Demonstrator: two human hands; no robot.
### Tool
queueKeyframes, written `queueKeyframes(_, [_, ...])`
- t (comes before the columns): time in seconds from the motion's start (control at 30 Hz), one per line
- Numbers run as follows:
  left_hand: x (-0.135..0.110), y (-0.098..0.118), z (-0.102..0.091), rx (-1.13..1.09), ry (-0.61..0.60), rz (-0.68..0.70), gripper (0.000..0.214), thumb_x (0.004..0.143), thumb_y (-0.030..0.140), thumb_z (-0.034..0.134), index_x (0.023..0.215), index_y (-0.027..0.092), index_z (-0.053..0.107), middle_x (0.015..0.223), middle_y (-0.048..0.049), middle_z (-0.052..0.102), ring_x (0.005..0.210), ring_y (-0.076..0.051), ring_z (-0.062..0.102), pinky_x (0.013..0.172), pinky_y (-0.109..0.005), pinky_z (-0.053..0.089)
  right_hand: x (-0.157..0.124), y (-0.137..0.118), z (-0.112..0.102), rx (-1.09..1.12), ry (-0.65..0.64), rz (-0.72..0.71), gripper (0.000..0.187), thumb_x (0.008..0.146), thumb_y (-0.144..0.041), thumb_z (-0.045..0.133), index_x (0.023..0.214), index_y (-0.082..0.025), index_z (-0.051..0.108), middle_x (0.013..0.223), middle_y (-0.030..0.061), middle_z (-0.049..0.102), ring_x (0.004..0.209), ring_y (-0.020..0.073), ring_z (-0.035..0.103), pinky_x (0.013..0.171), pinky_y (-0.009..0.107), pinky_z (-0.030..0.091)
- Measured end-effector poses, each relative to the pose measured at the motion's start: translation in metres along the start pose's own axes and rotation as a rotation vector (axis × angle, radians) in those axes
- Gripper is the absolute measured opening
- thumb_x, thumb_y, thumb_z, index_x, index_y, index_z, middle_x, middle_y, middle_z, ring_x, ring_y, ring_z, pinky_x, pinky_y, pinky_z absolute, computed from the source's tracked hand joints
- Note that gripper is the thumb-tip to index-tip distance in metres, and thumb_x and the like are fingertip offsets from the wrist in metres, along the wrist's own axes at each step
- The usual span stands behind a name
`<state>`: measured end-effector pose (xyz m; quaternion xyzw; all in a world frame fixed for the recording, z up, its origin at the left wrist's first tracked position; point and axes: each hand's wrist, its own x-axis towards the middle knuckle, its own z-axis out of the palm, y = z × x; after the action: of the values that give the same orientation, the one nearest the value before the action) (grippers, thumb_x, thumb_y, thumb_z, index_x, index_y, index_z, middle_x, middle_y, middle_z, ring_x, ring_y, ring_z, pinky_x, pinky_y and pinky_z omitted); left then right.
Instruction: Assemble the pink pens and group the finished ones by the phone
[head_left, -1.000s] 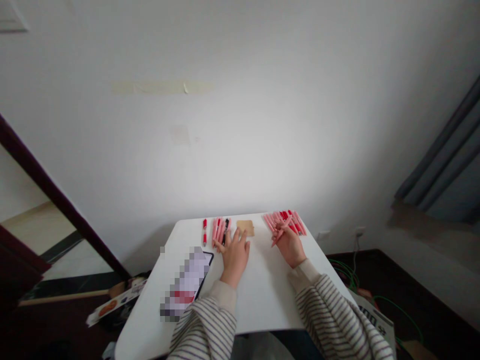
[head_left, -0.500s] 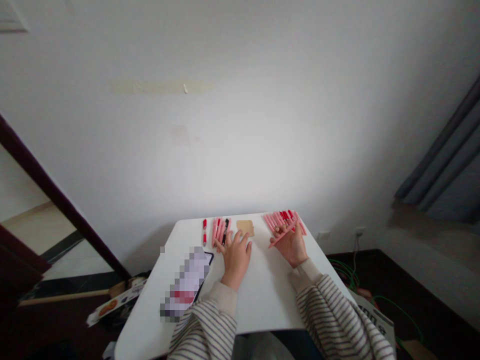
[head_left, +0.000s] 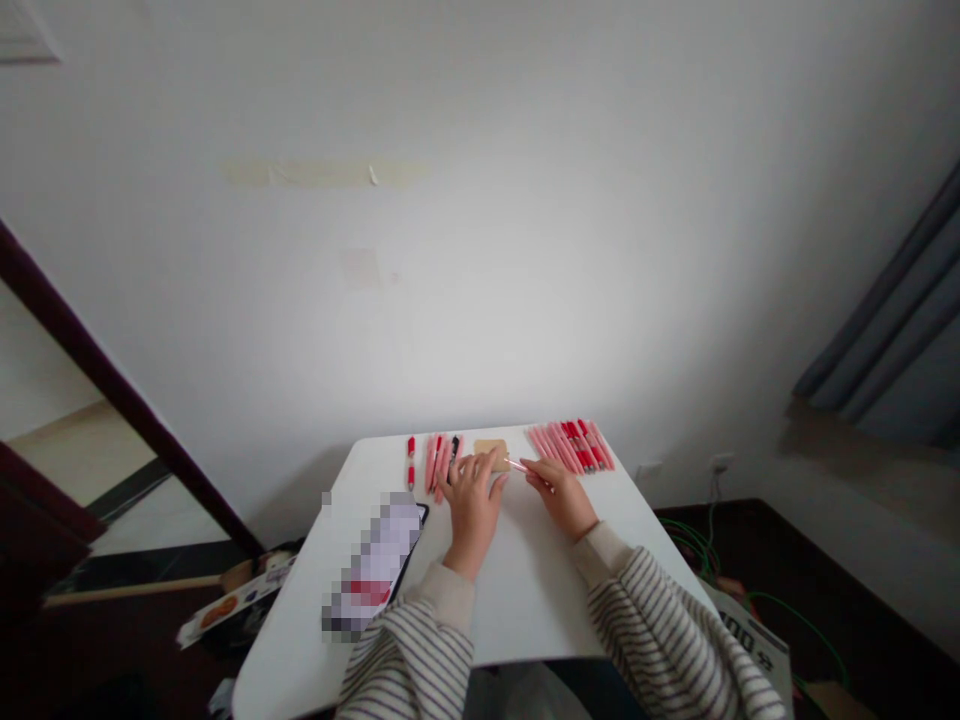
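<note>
My right hand pinches a slim pink pen, which points left over the tabletop towards a small tan pad. Most of the pen is hidden by my fingers. With its fingers apart, my left hand rests palm down in front of the pad, and its fingertips partly cover the pad's lower edge. Just left of these fingers lies a small group of pink pens, with a black pen among them. One red and white pen lies separately at the far left.
A fan of several pink and red pens lies at the back right of the white table. A phone, blurred out, is at the left. The wall stands behind the table; green cables are on the floor at the right.
My right hand has turned over and moved left with the pen, from in front of the right-hand fan to beside the tan pad. My left hand has shifted only slightly.
</note>
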<state>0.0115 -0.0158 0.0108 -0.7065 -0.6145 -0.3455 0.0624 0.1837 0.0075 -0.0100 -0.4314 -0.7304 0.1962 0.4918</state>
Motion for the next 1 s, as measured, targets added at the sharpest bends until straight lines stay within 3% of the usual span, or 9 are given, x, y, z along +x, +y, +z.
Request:
queueKeyframes(0.13, [0.0,0.0,-0.003,-0.036,0.009,0.014,0.032,0.091,0.042,0.044,0.116,0.038,0.063,0.121,0.0001,0.063,0.119,-0.023,0.047,0.11,-0.049,0.023,-0.003,0.002,0.002,-0.134,-0.064,-0.045,0.03,0.092,-0.035,0.047,0.112,-0.027,0.069,0.089,0.0066,0.067,0.087,0.0207,0.059,0.08,0.035,0.047])
queueKeyframes(0.27, [0.002,0.0,-0.003,-0.071,-0.002,0.021,0.025,0.09,0.039,0.048,0.103,0.038,0.07,0.118,0.0003,0.064,0.119,-0.022,0.047,0.112,-0.05,0.02,-0.003,0.008,0.002,-0.132,-0.092,-0.04,0.029,0.091,-0.035,0.051,0.114,-0.028,0.067,0.089,0.0054,0.069,0.086,0.0199,0.061,0.081,0.035,0.049])
queueKeyframes(0.47, [0.011,-0.007,0.005,-0.062,0.027,-0.042,0.024,0.09,0.038,0.048,0.098,0.036,0.071,0.118,0.0001,0.064,0.119,-0.022,0.046,0.112,-0.051,0.018,-0.004,0.018,-0.009,-0.119,0.002,0.014,0.028,0.087,-0.036,0.056,0.111,-0.026,0.067,0.097,0.0064,0.067,0.084,0.019,0.062,0.081,0.036,0.05])
queueKeyframes(0.57, [0.015,-0.008,0.012,-0.04,0.022,-0.076,0.024,0.089,0.035,0.049,0.099,0.036,0.071,0.12,-0.0006,0.063,0.121,-0.024,0.045,0.112,-0.053,0.017,-0.006,0.02,-0.013,-0.161,0.024,0.001,0.023,0.088,-0.033,0.052,0.101,-0.024,0.069,0.095,0.0068,0.065,0.085,0.0193,0.06,0.082,0.036,0.05])
queueKeyframes(0.7, [0.023,-0.002,0.022,-0.051,0.037,-0.096,0.028,0.091,0.034,0.045,0.105,0.037,0.069,0.119,-0.0024,0.063,0.117,-0.024,0.047,0.111,-0.057,0.016,-0.008,0.021,-0.014,-0.25,0.042,0.006,0.024,0.089,-0.031,0.051,0.102,-0.025,0.07,0.093,0.0067,0.062,0.087,0.0201,0.058,0.081,0.035,0.048])
queueKeyframes(0.87, [0.04,0.017,0.04,-0.061,0.029,-0.129,0.03,0.09,0.035,0.046,0.112,0.034,0.066,0.12,-0.0055,0.062,0.119,-0.026,0.045,0.11,-0.06,0.019,-0.005,0.031,-0.02,-0.415,0.179,0.008,0.022,0.087,-0.034,0.057,0.099,-0.026,0.074,0.08,0.0072,0.06,0.085,0.0238,0.053,0.081,0.04,0.044])
queueKeyframes(1.0, [0.051,0.036,0.057,-0.052,0.026,-0.141,0.039,0.088,0.034,0.049,0.126,0.031,0.057,0.124,-0.0085,0.059,0.12,-0.026,0.045,0.111,-0.062,0.019,-0.003,0.038,-0.027,-0.499,0.292,0.027,0.02,0.087,-0.033,0.058,0.096,-0.027,0.074,0.086,0.0092,0.063,0.092,0.0264,0.052,0.085,0.044,0.04])
